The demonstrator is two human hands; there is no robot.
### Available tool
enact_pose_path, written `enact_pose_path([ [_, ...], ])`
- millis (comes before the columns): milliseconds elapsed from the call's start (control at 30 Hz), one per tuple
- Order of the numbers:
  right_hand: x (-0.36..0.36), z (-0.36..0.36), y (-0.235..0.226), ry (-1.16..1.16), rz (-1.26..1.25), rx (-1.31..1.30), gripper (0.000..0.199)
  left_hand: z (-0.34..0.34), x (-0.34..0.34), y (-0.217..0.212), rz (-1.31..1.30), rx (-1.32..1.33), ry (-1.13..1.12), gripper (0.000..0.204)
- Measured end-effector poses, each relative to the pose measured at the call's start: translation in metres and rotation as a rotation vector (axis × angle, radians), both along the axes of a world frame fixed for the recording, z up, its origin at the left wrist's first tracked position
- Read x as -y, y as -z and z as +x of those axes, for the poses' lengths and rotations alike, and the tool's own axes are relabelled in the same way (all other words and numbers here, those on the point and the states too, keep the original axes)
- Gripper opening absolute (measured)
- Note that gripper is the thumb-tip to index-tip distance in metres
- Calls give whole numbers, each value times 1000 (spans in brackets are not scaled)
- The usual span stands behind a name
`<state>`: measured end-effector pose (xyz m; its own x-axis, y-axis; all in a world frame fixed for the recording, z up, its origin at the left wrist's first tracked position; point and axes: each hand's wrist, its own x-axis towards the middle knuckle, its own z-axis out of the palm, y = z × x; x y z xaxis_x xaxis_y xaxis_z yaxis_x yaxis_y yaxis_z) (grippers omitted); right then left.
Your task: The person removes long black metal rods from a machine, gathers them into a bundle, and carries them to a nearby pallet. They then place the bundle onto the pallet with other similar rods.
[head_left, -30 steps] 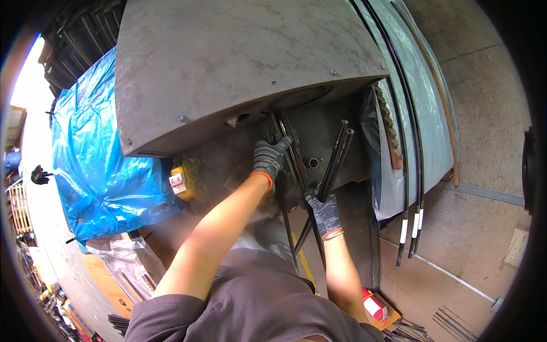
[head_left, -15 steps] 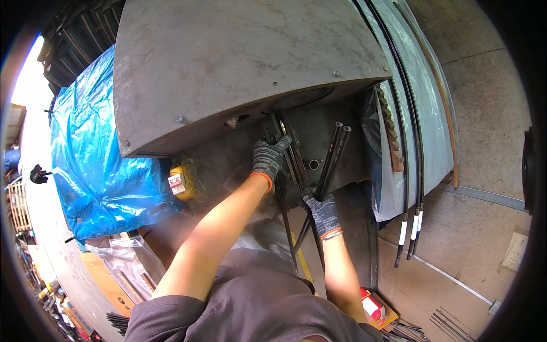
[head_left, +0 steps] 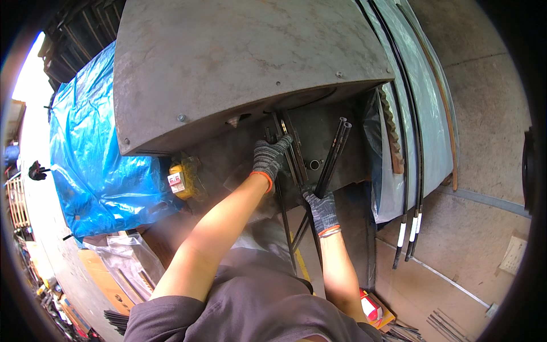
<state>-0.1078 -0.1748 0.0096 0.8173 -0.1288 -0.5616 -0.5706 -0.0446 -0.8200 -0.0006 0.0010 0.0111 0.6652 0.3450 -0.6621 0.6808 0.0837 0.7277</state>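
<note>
My left hand (head_left: 269, 158), in a grey knit glove with an orange cuff, is closed against upright metal bars (head_left: 293, 151) under the front edge of a large grey metal housing (head_left: 245, 62). What its fingers grip is hidden. A thin dark rod (head_left: 285, 219) runs down from below this hand. My right hand (head_left: 322, 211), gloved alike, is wrapped round two dark metal tubes (head_left: 334, 154). Their open ends point up and lean right. Beside them a short round pipe end (head_left: 314, 165) stands out of the machine.
Blue plastic sheeting (head_left: 105, 148) covers something at the left, near a yellow part in clear wrap (head_left: 181, 179). At the right, long black rods with white bands (head_left: 411, 171) lie over clear plastic sheeting (head_left: 430, 119). A red and white object (head_left: 370, 308) sits at the lower right.
The two tubes in my right hand have shifted slightly up and right at their top ends. My left hand stays at the metal bars.
</note>
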Motion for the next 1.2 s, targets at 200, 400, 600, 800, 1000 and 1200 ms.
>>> enact_pose_path([
  [200, 0, 2, -4, -64, -91, -17, 7, -1, -1, 2, -65, 12, -40, 47],
  [400, 0, 2, 0, -14, -13, -23, 13, -2, 0, -3, -49, 40, -29, 46],
  [600, -4, 5, -12, -13, -12, -34, 14, 2, -5, -28, -70, -90, 0, 47],
  [800, -2, 10, -15, -12, 5, -104, 6, 0, -3, -7, -56, -49, -1, 51],
  [1000, -2, 10, -10, -16, -6, -58, 5, 1, -1, 14, -41, -3, 1, 59],
  [1200, -3, 12, -12, -38, -10, -45, 6, 1, -1, 23, -60, 3, -18, 63],
])
